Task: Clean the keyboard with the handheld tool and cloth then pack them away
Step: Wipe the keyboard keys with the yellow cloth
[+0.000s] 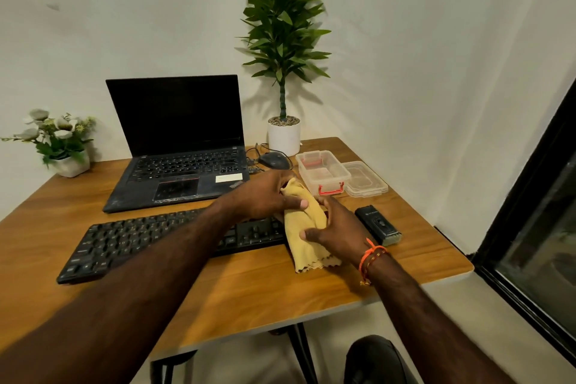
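Note:
A yellow cloth [307,229] is bunched lengthwise over the right end of the black keyboard [134,240]. My left hand [268,195] grips its upper part, thumb on top. My right hand [338,232] holds its lower part from the right, thumb pressing the fabric. The cloth's scalloped bottom edge hangs down onto the wooden table [249,290]. The black handheld tool [378,225] lies on the table just right of my right hand, untouched. An open clear plastic box [322,171] with red latches stands behind the cloth, its lid [364,179] lying beside it.
An open black laptop [180,162] sits behind the keyboard, with a mouse [274,160] and cable to its right. A tall potted plant [283,134] stands at the back, a small flower pot [67,162] at the far left. The table's right edge is near a dark window frame [530,196].

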